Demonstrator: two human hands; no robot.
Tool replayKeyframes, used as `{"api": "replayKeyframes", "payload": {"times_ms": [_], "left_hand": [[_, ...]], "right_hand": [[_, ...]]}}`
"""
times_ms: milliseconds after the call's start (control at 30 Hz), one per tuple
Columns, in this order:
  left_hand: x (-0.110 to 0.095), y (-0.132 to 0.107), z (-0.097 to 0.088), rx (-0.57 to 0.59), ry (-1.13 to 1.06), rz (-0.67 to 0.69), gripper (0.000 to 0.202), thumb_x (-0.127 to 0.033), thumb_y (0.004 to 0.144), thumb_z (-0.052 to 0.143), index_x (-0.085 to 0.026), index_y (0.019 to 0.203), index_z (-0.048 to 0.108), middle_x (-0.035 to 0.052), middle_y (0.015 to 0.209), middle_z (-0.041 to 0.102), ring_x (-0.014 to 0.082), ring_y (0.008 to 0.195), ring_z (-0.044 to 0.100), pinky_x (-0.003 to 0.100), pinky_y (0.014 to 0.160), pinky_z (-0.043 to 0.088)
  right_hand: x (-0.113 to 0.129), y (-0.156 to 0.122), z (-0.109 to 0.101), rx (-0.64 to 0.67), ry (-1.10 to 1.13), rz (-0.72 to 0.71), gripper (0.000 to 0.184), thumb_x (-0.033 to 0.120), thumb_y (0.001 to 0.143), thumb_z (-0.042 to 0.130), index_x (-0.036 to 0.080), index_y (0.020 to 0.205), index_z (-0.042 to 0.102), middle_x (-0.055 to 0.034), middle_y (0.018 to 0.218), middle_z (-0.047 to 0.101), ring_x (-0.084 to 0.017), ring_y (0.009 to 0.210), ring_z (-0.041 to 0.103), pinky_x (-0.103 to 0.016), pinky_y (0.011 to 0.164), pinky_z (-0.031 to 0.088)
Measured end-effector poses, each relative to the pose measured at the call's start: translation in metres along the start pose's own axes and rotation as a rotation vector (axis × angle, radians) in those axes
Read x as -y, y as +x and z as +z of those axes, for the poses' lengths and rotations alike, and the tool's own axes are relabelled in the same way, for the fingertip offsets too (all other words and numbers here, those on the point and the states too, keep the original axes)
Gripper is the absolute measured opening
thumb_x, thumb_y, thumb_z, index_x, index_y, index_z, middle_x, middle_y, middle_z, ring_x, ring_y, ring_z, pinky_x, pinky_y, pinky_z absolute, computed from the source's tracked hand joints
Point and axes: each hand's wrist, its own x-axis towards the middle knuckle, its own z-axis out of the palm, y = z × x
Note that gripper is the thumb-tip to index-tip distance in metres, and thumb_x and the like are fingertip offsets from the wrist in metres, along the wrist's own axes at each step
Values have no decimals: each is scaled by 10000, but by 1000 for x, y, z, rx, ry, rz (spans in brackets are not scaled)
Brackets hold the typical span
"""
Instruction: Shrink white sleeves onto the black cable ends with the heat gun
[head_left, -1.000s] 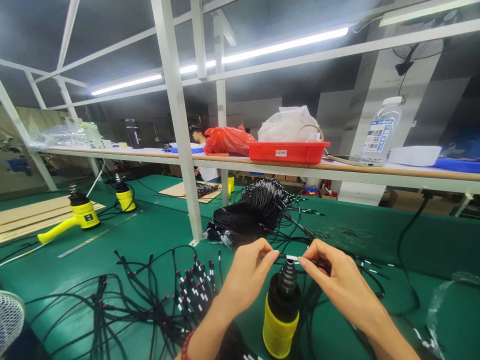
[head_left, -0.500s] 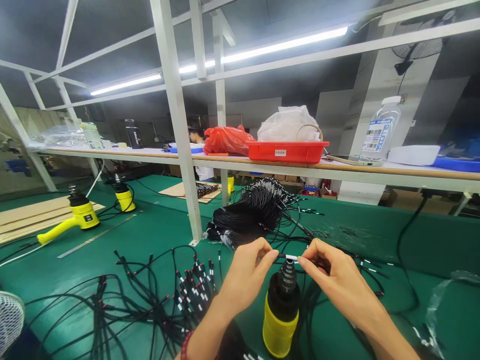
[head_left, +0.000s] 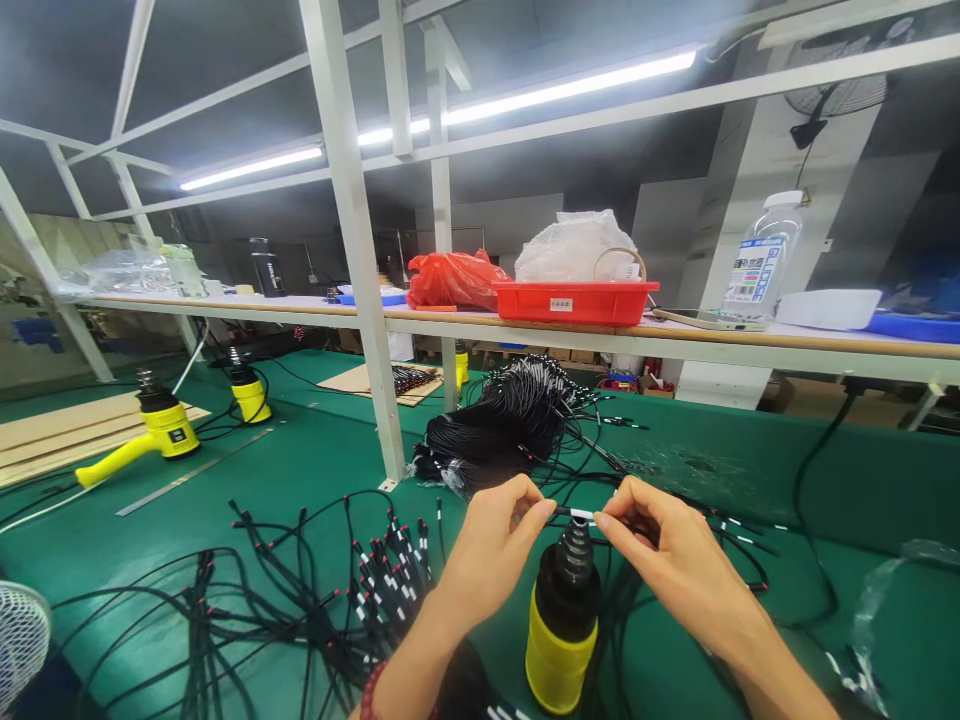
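Note:
A black cable (head_left: 564,511) with a white sleeve (head_left: 582,513) on it is stretched between my two hands. My left hand (head_left: 501,545) pinches its left end between thumb and fingers. On the other side of the sleeve, my right hand (head_left: 660,530) pinches the cable too, fingers curled. Just under the sleeve is the coiled metal nozzle of an upright yellow and black heat gun (head_left: 562,625); whether they touch, I cannot tell. Left of my left arm lie many loose black cables (head_left: 300,610), several with white sleeves (head_left: 394,580) and red tips.
Behind my hands lies a large bundle of black cables (head_left: 495,430). More yellow heat guns (head_left: 169,430) stand at the left on the green table (head_left: 300,470). A white post (head_left: 367,300) holds a shelf with a red tray (head_left: 577,303) and a bottle (head_left: 761,260). A white fan (head_left: 21,635) is at lower left.
Both hands and the cable keep practically the same place above the heat gun. In the background, a person behind the shelf has shifted slightly.

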Motion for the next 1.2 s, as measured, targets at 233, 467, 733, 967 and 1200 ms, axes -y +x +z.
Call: {"api": "replayKeyframes", "payload": {"times_ms": [233,467,733,967,1200], "left_hand": [[-1,0,-2,-9,-9,-3,265,-367,917,487,-174,759,574,-28,676,558,126,654,464,234,599,332],[-4,-1,-2,-9,-2,-2,341,-422,947,416,-182,731,526,-32,661,512,126,641,433,246,589,310],[19,-14,-2,-14,-128,-40,295,-450,949,418,-197,959,568,16,888,593,161,856,526,282,800,403],[70,-44,39,258,-195,-198,950,-348,553,862,-231,1380,410,106,1398,472,299,1282,412,421,1107,296],[93,-60,59,202,-139,-347,953,-320,530,851,-179,1384,451,154,1415,466,348,1313,389,444,1131,269]], "right_hand": [[-1,-1,-6,78,-3,7,317,471,902,458,218,784,608,5,744,620,-158,678,519,-271,612,386],[1,-4,-10,66,-17,-1,353,492,902,456,215,773,631,-11,745,655,-175,687,557,-273,616,396],[-9,-3,-9,34,43,21,382,533,888,470,208,776,636,-21,754,646,-189,727,565,-274,656,424],[-22,-7,-9,-59,148,62,378,559,866,508,209,797,632,-17,769,611,-172,733,540,-248,649,441],[-21,-16,-18,-197,194,79,411,609,771,580,205,763,656,-31,722,653,-172,677,609,-194,606,515]]}}
